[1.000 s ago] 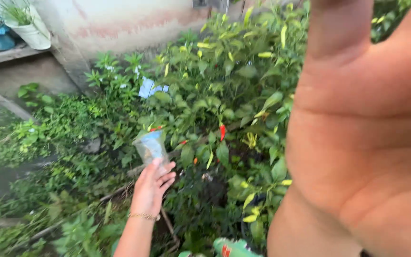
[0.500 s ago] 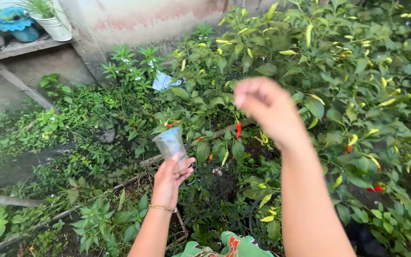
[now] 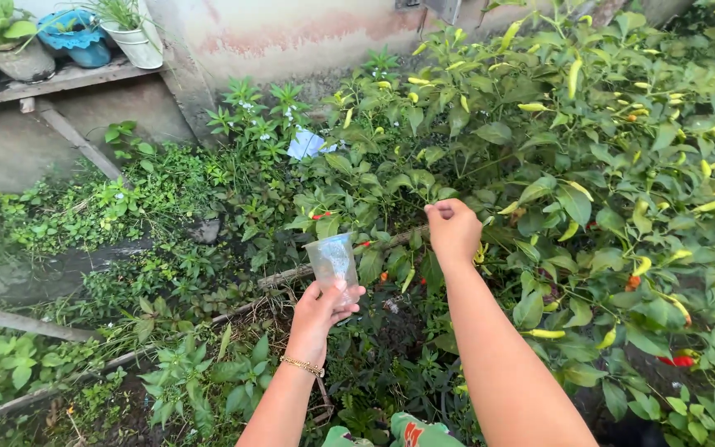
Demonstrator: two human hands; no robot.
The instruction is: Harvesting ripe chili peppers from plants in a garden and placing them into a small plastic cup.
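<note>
1. Clear plastic cup (image 3: pixel 332 261) sits at the centre of the frame, held upright from below by the left hand (image 3: pixel 322 312), mouth open to the sky.
2. The left fingers (image 3: pixel 346 291) wrap loosely around the lower part of the cup, thumb on the near side. A thin gold bracelet (image 3: pixel 302 365) circles that wrist, and the forearm rises from the lower middle of the frame.
3. The right hand (image 3: pixel 453 229) is just right of centre, its back to the camera and its fingers curled tight into the foliage of a chilli plant (image 3: pixel 589 157). What they pinch, if anything, is hidden by the hand itself, so I cannot tell.
4. The right forearm runs diagonally from the bottom right up to that hand, wrist straight.
5. Pale yellow chillies (image 3: pixel 573 76) stand upright among the leaves in the upper right; small red chillies (image 3: pixel 321 216) show just left of the cup, and another red one (image 3: pixel 677 361) lies low at the right edge.
6. To pick cleanly, I judge it best to pinch the stalk rather than the fruit, snap it without tugging the branch, and keep the cup level and close beneath.
7. Potted plants (image 3: pixel 130 33) stand on a wooden shelf (image 3: pixel 51 81) in the upper left, against a stained wall (image 3: pixel 283 37).
</note>
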